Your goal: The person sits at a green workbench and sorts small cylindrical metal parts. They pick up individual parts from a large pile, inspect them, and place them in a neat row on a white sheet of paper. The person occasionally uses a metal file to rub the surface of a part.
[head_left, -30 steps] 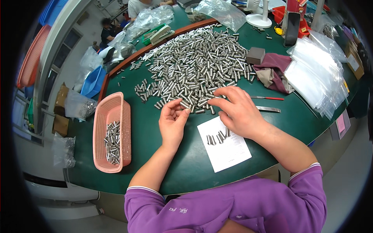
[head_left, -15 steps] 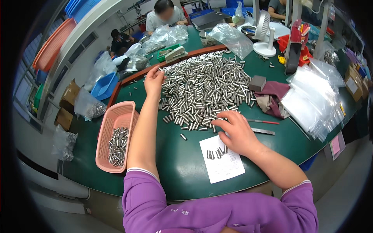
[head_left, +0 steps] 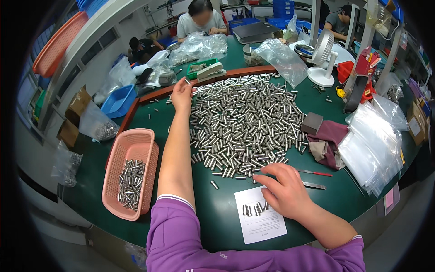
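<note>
A large heap of short metal pins (head_left: pixel 244 124) covers the middle of the green table. My left hand (head_left: pixel 182 95) is at the heap's far left edge, with a single metal pin (head_left: pixel 187 81) pinched between thumb and fingertips. At the heap's near edge, my right hand (head_left: pixel 286 192) hovers with fingers apart and curved. Its index fingertip is beside a pin; whether they touch is unclear. Under that hand lies a white printed sheet (head_left: pixel 260 231) bearing a short row of pins (head_left: pixel 254 210), partly hidden by the thumb. One loose pin (head_left: pixel 214 184) sits left of the sheet.
On the left stands a pink basket (head_left: pixel 154 167) partly filled with pins. To the right are a dark block (head_left: pixel 312 123), a maroon cloth (head_left: pixel 328 140), plastic bags (head_left: pixel 371 145) and a red-handled tool (head_left: pixel 322 173). A white fan (head_left: pixel 322 54) and a stapler (head_left: pixel 211 71) stand beyond the heap.
The view has tilted, so the table sits lower in the picture. Both hands keep nearly the same places against the heap, and the left still pinches a pin.
</note>
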`<action>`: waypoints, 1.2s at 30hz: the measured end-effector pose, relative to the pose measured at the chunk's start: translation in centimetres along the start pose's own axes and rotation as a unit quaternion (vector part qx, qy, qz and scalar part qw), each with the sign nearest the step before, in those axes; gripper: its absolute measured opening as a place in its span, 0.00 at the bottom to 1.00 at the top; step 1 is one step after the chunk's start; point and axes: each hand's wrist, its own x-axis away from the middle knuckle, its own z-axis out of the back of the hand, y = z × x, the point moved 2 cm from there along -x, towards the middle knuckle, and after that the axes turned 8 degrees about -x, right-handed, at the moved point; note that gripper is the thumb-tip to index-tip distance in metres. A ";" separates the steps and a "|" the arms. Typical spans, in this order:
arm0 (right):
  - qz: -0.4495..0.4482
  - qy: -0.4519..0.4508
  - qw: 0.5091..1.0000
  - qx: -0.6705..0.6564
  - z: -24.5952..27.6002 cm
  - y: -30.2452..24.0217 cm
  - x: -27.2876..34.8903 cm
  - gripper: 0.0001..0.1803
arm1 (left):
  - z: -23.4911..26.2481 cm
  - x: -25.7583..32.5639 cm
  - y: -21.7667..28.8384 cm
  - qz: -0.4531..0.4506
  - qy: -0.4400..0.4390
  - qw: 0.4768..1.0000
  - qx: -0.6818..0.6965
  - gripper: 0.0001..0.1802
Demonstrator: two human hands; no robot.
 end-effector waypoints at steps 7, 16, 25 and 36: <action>-0.011 -0.015 1.000 0.013 0.0 0.4 -0.2 0.22 | 0.0 -0.9 -0.9 0.027 -0.014 0.999 0.018 0.25; -0.022 -0.032 0.999 0.004 -0.3 0.0 -0.6 0.22 | 2.7 -0.5 -2.1 0.065 0.003 0.998 0.008 0.26; -0.125 0.153 0.977 -0.080 2.7 5.0 -0.3 0.23 | -6.8 6.2 7.4 -0.002 -0.208 0.978 0.001 0.23; -0.092 0.330 0.596 -0.727 12.3 10.4 2.3 0.27 | -26.7 28.3 20.4 -0.104 -0.408 0.905 0.053 0.17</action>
